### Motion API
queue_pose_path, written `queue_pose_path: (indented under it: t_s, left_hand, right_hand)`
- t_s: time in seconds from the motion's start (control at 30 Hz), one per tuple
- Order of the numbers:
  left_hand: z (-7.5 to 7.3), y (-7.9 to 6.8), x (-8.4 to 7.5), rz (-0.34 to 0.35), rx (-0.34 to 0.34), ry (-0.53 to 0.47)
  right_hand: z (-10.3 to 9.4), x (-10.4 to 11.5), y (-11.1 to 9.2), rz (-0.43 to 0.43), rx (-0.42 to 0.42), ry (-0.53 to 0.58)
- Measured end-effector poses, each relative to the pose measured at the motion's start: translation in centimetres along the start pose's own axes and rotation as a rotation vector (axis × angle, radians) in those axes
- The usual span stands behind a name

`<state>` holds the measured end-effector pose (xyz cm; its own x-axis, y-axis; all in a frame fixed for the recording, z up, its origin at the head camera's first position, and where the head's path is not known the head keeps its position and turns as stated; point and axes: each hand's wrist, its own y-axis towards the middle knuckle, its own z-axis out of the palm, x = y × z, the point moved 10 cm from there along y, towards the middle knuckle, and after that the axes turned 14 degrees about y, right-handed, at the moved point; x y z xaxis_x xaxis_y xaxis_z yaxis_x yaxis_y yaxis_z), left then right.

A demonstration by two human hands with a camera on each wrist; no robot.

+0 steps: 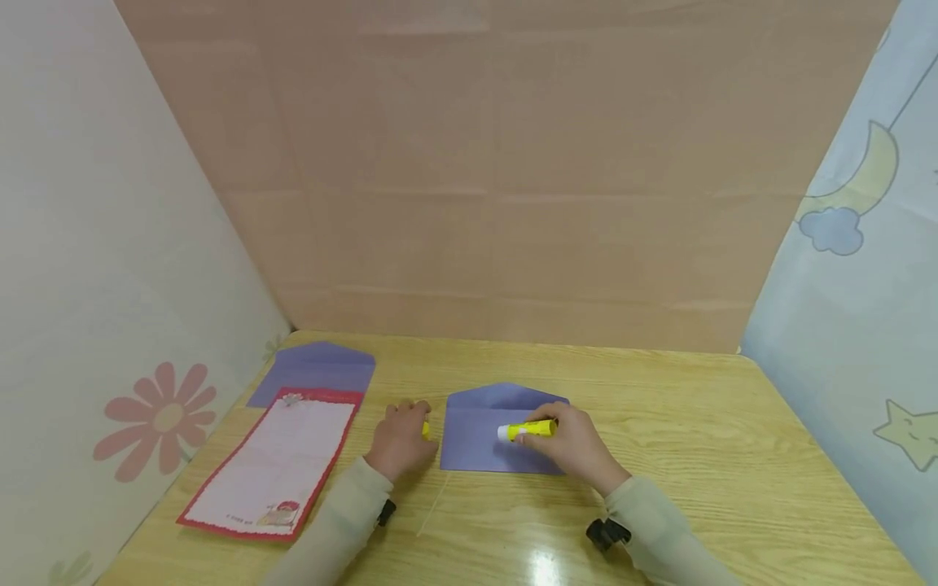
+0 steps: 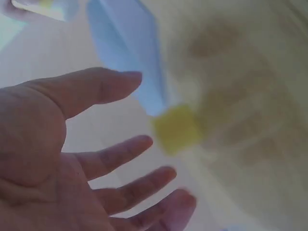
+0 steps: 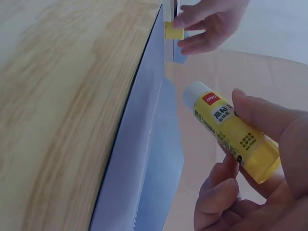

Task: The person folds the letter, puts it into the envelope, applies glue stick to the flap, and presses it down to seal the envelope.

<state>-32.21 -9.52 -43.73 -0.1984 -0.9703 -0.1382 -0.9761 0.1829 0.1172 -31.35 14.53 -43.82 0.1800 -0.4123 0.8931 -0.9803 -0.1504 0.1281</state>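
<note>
My right hand (image 1: pixel 575 443) pinches a yellow glue stick (image 1: pixel 531 430) by its body, its white end pointing left, above a purple envelope (image 1: pixel 469 443) whose pointed flap lies unfolded away from me. In the right wrist view the glue stick (image 3: pixel 233 130) shows its printed label. Left of the envelope, my left hand (image 1: pixel 401 439) hovers by a small yellow cap (image 2: pixel 176 129) on the table. In the left wrist view its thumb and fingers are spread apart, with a gap between them and the cap. The hand partly hides the cap in the head view.
Farther left lies a red-bordered sheet of letter paper (image 1: pixel 274 460), overlapping a second purple envelope (image 1: pixel 322 370). The wooden table (image 1: pixel 696 456) meets a brown back panel (image 1: pixel 513 203) and patterned side walls.
</note>
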Motion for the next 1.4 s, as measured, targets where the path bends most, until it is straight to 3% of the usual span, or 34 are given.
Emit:
queue_pose_path:
  t_s: [0.1, 0.2, 0.37, 0.57, 0.8, 1.13, 1.4]
  left_hand:
    - [-0.7, -0.7, -1.6, 0.049, -0.006, -0.011]
    - [-1.2, -1.7, -3.9, 0.151, 0.005, 0.007]
    - [0.0, -3.2, -7.1, 0.294, 0.101, 0.107]
    - [2.5, -3.8, -8.6, 0.328, 0.242, 0.174]
    - [3.3, -4.1, -10.5, 0.397, 0.289, 0.167]
    - [3.3, -4.2, -11.3, 0.420, 0.286, 0.197]
    - [3.1, -4.2, -11.6, 0.441, 0.243, 0.235]
  right_hand:
    - [0.0, 0.2, 0.3, 0.005, -0.006, 0.001]
    - [0.2, 0.5, 0.7, 0.019, -0.014, 0.020]
    - [0.8, 1.2, 1.8, 0.009, -0.033, 0.014]
    - [1.8, 1.9, 3.0, -0.045, -0.017, 0.026]
    - [3.6, 2.2, 4.2, -0.088, 0.059, 0.007]
    - [6.8, 2.5, 4.9, -0.149, 0.172, -0.126]
    - [8.6, 2.9, 4.4, -0.200, 0.261, -0.185]
